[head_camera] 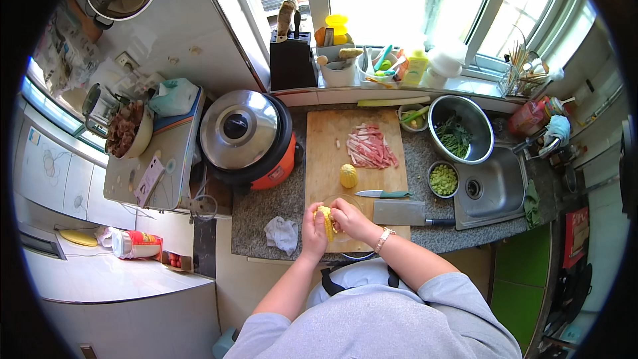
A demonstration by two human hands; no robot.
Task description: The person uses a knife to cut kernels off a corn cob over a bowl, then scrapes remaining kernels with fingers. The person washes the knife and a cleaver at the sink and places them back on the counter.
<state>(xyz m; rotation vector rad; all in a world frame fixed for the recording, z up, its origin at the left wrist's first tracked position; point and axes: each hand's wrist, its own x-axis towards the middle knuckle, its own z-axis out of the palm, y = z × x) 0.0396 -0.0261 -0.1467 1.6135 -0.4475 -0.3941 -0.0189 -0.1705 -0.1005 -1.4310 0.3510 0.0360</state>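
Observation:
A piece of yellow corn cob (pixel 329 227) is between my hands, over a clear glass bowl (pixel 356 204) at the near side of the wooden cutting board (pixel 319 149). My left hand (pixel 314 229) grips the cob from the left. The fingers of my right hand (pixel 351 219) press on its kernels from the right. Another piece of corn (pixel 348 176) stands farther up the board. Beyond it lies a pile of sliced raw meat (pixel 371 147). A small knife (pixel 383 193) with a teal handle and a cleaver (pixel 399 212) rest to the right of my hands.
To the left stand an orange cooker (pixel 244 139) and a crumpled white cloth (pixel 282 235). On the right are a bowl of chopped green pieces (pixel 443 180), a steel bowl with leafy greens (pixel 461 129) and the sink (pixel 491 194). A black knife block (pixel 294 60) occupies the windowsill.

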